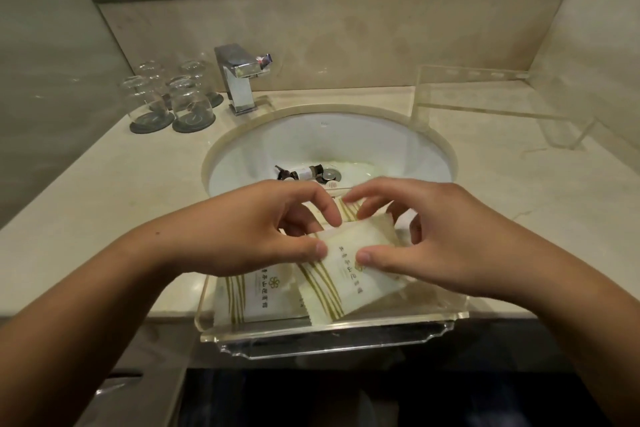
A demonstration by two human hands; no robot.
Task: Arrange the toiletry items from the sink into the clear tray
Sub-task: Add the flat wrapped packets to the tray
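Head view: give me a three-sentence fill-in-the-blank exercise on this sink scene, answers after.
The left hand and right hand pinch one striped ____ above the clear tray.
A small bottle lies in the ____ beside the drain.
The upturned glasses stand ____ of the faucet.
Missing: packet; sink; left.

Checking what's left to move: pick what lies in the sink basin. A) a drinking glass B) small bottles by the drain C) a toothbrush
B: small bottles lie beside the drain in the sink; the glasses stand upside down on coasters on the counter.
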